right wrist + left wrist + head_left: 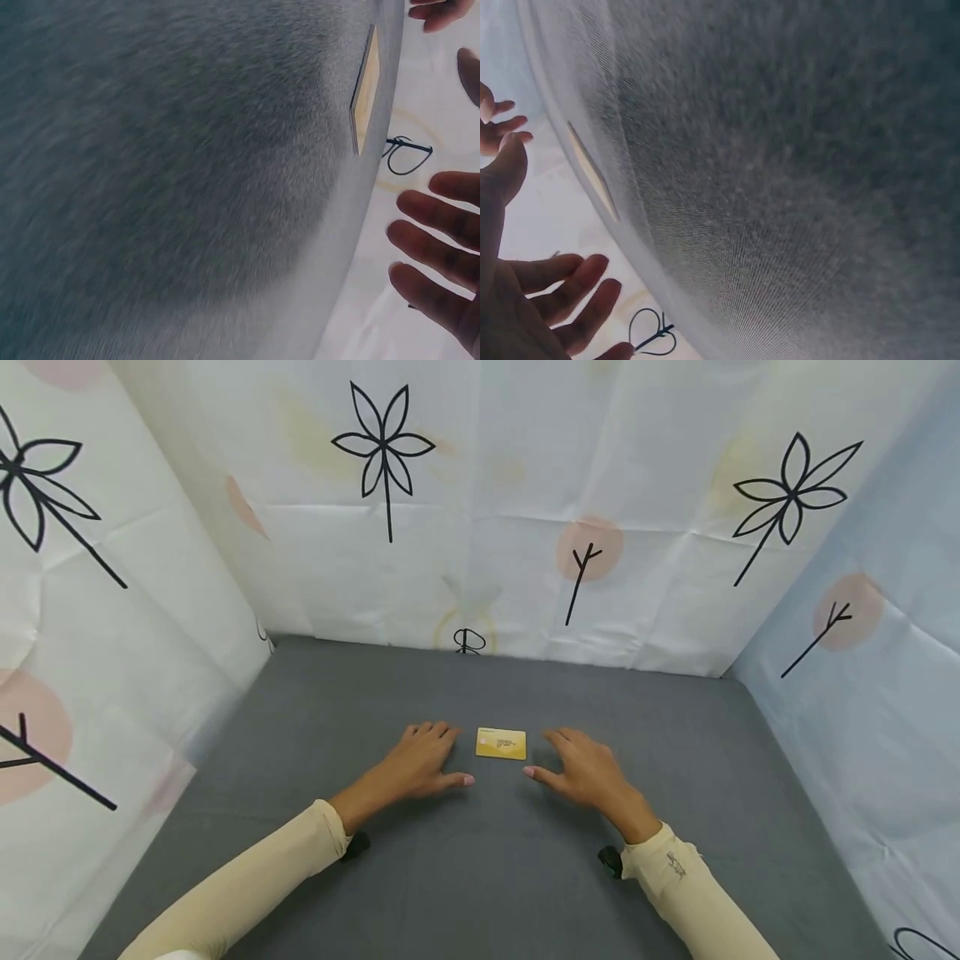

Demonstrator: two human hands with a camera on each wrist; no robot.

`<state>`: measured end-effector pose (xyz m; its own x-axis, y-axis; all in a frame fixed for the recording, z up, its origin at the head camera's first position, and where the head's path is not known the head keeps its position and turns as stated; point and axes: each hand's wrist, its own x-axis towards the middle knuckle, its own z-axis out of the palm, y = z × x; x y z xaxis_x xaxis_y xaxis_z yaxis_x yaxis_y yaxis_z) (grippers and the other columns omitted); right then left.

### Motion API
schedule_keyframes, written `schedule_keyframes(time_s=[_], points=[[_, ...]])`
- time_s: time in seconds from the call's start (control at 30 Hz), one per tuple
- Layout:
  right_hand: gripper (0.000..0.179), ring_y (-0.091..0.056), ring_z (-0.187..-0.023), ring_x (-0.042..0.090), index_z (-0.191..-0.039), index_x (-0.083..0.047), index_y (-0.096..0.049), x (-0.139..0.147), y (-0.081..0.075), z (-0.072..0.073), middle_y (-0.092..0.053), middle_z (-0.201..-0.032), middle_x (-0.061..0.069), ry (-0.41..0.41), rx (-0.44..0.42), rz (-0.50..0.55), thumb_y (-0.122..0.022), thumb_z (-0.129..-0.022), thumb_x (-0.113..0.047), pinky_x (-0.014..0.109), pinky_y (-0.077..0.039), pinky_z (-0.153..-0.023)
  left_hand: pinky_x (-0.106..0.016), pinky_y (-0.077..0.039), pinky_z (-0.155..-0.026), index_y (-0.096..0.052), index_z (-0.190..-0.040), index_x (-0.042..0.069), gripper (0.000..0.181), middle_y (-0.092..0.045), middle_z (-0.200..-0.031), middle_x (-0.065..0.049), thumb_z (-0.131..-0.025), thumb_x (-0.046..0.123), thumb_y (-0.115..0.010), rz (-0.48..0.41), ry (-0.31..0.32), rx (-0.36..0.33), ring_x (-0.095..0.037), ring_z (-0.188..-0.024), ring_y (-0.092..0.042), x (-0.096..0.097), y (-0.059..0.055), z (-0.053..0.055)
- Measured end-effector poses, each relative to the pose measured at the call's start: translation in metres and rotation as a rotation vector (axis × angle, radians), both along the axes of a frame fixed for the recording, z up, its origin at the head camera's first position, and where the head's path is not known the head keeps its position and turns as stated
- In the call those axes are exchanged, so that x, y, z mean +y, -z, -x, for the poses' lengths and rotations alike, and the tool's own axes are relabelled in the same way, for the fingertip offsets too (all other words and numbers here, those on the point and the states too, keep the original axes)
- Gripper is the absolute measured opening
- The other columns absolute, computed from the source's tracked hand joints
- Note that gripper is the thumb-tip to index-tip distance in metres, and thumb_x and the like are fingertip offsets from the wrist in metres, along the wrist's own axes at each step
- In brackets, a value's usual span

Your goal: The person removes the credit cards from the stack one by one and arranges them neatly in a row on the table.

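Note:
A yellow card (501, 744), the size of a bank card, lies flat on the grey table between the two hands. To its left is my left hand (425, 761), thumb spread from the loosely bent fingers, holding nothing. On the other side my right hand (581, 768) hovers with its thumb pointing toward the card, also holding nothing. Neither hand touches the card in the head view. The left wrist view shows the card (592, 172) edge-on beyond the left hand (547, 300). From the right wrist, the card (365, 90) appears tilted, apart from the right hand's fingers (435, 217).
The grey cloth-covered table (480, 877) spreads around the card. White patterned fabric (480, 577) stands along the back, with more fabric at the left side (112, 635) and right side (885, 710). Small dark wrist devices sit under both sleeves (262, 877).

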<state>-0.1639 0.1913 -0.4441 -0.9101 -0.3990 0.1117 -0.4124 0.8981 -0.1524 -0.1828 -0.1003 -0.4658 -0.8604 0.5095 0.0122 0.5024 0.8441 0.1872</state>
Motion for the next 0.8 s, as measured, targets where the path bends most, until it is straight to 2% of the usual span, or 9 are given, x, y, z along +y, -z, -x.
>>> schedule_keyframes(time_s=[0.1,0.3,0.57,0.8], points=[[0.067,-0.063,-0.117,0.032,-0.132,-0.005,-0.064,-0.004,0.001,0.005,-0.066,-0.128,0.014,0.0,-0.056,0.036,-0.07,-0.089,-0.057,0.052,-0.053,-0.091,-0.057,-0.041,-0.102,-0.053,-0.143,0.007,0.083,-0.056,-0.14,-0.015,-0.087,0.067,-0.064,-0.008,0.011,0.017,-0.036,-0.129,-0.053,0.004,0.005,0.007],[0.061,-0.066,-0.109,0.028,-0.127,-0.006,-0.067,-0.01,0.007,0.015,-0.068,-0.119,0.009,-0.012,-0.104,0.039,-0.072,-0.089,-0.052,0.049,-0.054,-0.086,-0.055,-0.043,-0.099,-0.056,-0.14,0.007,0.079,-0.059,-0.135,-0.015,-0.088,0.066,-0.064,-0.012,0.037,0.035,-0.035,-0.125,-0.055,0.011,0.015,0.019],[0.056,-0.065,-0.102,0.024,-0.123,-0.008,-0.069,-0.022,0.011,0.032,-0.066,-0.114,0.007,-0.049,-0.105,0.042,-0.073,-0.088,-0.051,0.046,-0.055,-0.082,-0.052,-0.045,-0.096,-0.058,-0.136,0.007,0.076,-0.059,-0.132,-0.015,-0.088,0.065,-0.065,0.025,0.035,0.019,-0.033,-0.12,-0.057,0.022,0.018,0.029],[0.059,-0.063,-0.1,0.024,-0.124,-0.005,-0.069,-0.028,0.014,0.045,-0.065,-0.114,0.01,-0.073,-0.112,0.015,-0.074,-0.087,-0.051,0.045,-0.054,-0.081,-0.05,-0.046,-0.093,-0.057,-0.135,0.006,0.074,-0.057,-0.128,-0.015,-0.088,0.062,-0.067,0.036,0.049,0.004,-0.032,-0.115,-0.057,0.032,0.018,0.036]])
